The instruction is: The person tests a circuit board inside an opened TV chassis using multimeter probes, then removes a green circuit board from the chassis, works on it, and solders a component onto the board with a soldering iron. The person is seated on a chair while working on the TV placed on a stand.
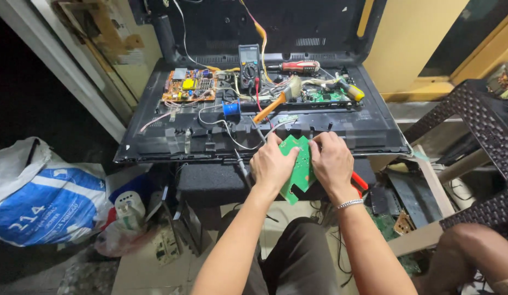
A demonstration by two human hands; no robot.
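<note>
Forearms: both reach up from the lower edge, over dark trousers (297, 257), toward the green circuit board (299, 164).
Green circuit board: held upright between both hands, just in front of the near rim of the opened black television back (172, 139).
Left hand (273, 164): fingers curled together, clamped on the board's left edge.
Right hand (331, 161): fingers closed on the board's right edge; a silver bracelet (349, 204) sits on the wrist.
Red-handled tool (359, 182): just right of the board, partly hidden behind the right hand.
Multimeter (248, 63): beyond the board, upright inside the television back.
Orange board (189, 86): beyond and left of the green board.
Orange-handled brush (276, 101): beyond the board, lying slantwise.
Blue-and-white sack (43, 199): far left of the board, on the floor.
</note>
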